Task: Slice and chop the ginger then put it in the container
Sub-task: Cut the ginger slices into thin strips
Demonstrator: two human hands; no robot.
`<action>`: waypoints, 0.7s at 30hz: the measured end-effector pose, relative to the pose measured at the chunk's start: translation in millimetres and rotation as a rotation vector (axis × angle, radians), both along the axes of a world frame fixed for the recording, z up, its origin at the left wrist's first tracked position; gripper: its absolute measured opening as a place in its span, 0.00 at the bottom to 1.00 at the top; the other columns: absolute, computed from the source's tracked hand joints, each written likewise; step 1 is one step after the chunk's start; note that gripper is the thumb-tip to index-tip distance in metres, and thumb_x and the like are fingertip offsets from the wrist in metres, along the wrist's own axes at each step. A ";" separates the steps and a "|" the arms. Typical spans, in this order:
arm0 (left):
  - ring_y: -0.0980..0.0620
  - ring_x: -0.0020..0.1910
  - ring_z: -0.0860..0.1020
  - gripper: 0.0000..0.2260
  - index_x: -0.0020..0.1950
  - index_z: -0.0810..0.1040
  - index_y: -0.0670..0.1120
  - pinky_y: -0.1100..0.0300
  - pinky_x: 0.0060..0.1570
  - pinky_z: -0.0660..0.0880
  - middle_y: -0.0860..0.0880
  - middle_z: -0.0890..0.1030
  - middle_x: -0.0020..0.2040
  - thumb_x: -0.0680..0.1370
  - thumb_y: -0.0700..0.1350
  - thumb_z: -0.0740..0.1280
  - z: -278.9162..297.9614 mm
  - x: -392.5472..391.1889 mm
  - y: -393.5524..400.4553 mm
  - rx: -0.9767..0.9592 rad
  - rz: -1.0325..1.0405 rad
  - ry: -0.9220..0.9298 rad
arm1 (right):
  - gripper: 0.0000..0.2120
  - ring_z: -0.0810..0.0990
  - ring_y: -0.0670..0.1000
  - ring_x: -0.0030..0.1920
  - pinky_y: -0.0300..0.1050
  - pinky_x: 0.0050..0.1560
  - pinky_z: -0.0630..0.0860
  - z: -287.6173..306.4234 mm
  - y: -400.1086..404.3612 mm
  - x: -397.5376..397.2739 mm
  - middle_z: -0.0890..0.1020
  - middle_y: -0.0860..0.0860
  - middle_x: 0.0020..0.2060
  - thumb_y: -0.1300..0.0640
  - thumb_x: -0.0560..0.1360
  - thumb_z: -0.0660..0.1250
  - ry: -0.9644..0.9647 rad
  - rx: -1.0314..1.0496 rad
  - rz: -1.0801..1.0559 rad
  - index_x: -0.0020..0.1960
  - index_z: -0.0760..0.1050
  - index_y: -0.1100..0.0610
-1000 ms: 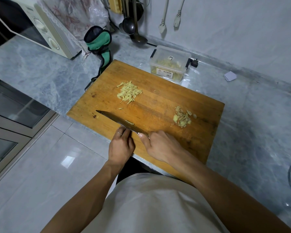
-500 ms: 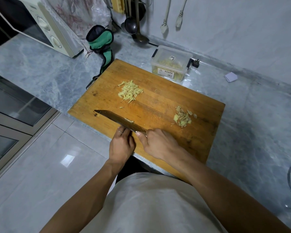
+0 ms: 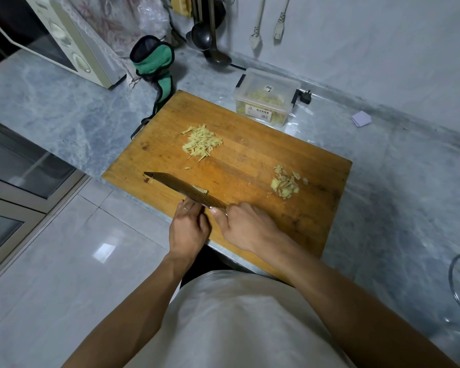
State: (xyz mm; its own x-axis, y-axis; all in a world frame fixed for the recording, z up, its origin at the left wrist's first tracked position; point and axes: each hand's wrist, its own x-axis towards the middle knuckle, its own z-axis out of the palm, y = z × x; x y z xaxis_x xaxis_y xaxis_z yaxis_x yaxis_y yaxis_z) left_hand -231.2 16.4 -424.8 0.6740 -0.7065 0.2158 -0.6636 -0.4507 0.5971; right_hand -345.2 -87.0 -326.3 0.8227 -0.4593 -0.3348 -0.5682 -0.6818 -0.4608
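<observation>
Container [image 3: 267,98] lidded, ginger bits inside. Right hand [image 3: 246,225] fingers clamped on knife [image 3: 182,188]; left hand [image 3: 189,229] fingers touch blade.

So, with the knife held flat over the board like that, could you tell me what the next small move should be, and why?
Probably wipe the ginger bit off the knife onto the cutting board. The right hand grips the handle, the left hand fingers touch the blade just below that stuck piece, and the shredded pile lies apart, uncollected.
</observation>
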 end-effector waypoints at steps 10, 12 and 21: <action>0.38 0.51 0.75 0.13 0.44 0.80 0.39 0.41 0.53 0.70 0.45 0.81 0.45 0.70 0.37 0.56 -5.1 2.5 0.7 0.099 -0.022 -0.101 | 0.27 0.72 0.59 0.34 0.48 0.36 0.66 7.5 -4.0 -16.3 0.69 0.53 0.31 0.39 0.85 0.48 0.023 0.024 0.004 0.33 0.65 0.54; 0.39 0.48 0.75 0.11 0.42 0.79 0.39 0.41 0.52 0.71 0.45 0.80 0.42 0.70 0.36 0.57 -1.6 0.4 -0.8 0.069 -0.003 -0.093 | 0.27 0.71 0.58 0.34 0.47 0.36 0.64 8.7 -4.0 -13.8 0.68 0.53 0.31 0.39 0.85 0.48 0.036 0.025 0.010 0.33 0.64 0.53; 0.39 0.47 0.77 0.05 0.37 0.76 0.40 0.43 0.52 0.73 0.43 0.79 0.38 0.69 0.37 0.61 6.7 0.7 -1.3 0.129 0.049 -0.085 | 0.26 0.79 0.63 0.43 0.47 0.38 0.65 1.1 2.8 -0.1 0.79 0.60 0.41 0.40 0.85 0.48 -0.008 -0.011 0.013 0.43 0.72 0.57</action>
State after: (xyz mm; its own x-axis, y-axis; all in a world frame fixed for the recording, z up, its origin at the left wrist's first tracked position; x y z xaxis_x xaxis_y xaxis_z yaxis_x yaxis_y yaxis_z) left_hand -230.5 15.0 -418.1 0.6914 -0.6988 0.1833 -0.6846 -0.5527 0.4753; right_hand -345.3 -84.3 -325.2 0.8315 -0.4518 -0.3234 -0.5553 -0.6942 -0.4580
